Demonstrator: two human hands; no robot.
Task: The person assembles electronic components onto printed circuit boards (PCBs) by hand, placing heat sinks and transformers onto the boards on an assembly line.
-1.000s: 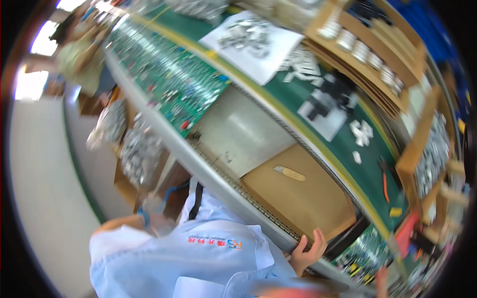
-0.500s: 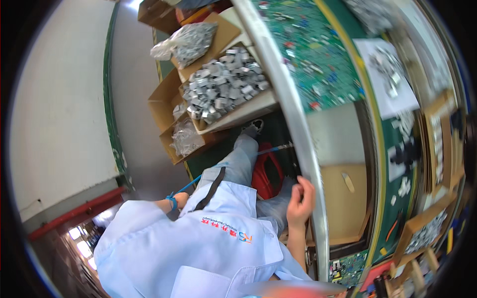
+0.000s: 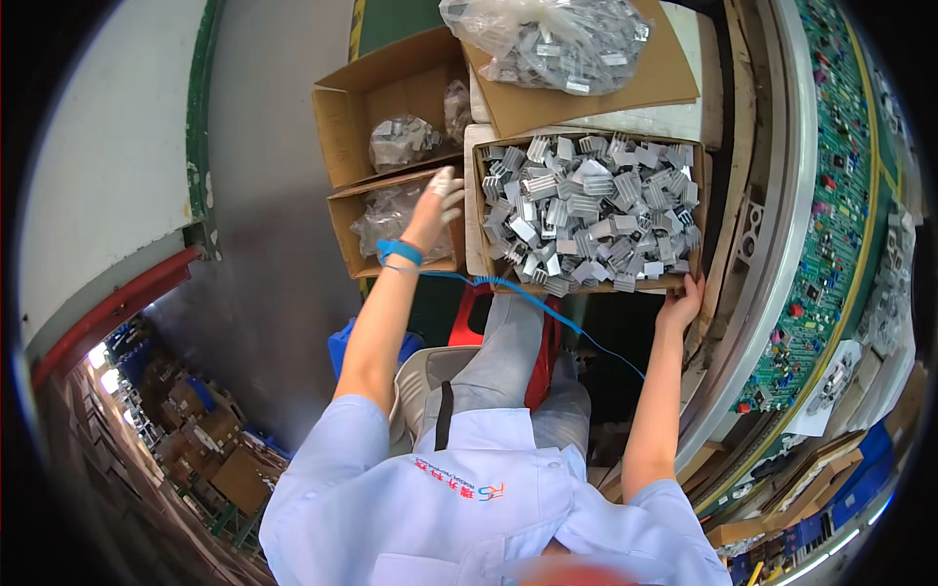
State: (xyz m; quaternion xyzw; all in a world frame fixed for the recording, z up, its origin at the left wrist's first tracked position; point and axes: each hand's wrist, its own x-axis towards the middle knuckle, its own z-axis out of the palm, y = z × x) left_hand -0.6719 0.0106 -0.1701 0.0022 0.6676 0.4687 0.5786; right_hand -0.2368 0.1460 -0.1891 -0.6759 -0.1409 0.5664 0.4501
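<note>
A shallow cardboard box (image 3: 477, 234) full of silver finned metal heat sinks (image 3: 596, 210) stands ahead of me on a white support. At its near right corner my right hand (image 3: 681, 305) is closed, with fingers bent over the box's edge. To the left of that box, my left hand (image 3: 435, 210) reaches out with fingers extended and something white on them, and it holds nothing. It is above a smaller open carton (image 3: 344, 223) with clear plastic bags (image 3: 383, 220) inside. A blue wrist strap (image 3: 399, 254) with a coiled cord circles my left wrist.
Beyond the heat sinks, a clear bag of metal parts (image 3: 567, 49) lies on a cardboard sheet (image 3: 674, 73). Another open carton (image 3: 337, 122) is at the far left. Along the right runs a metal rail (image 3: 796, 195) beside green circuit boards (image 3: 826, 215). A red stool (image 3: 469, 317) is under me.
The view has turned, bringing the box of heat sinks ahead of me. My left hand has gone from my waist out to the cartons. My right hand has moved from beside the rail to the box's corner.
</note>
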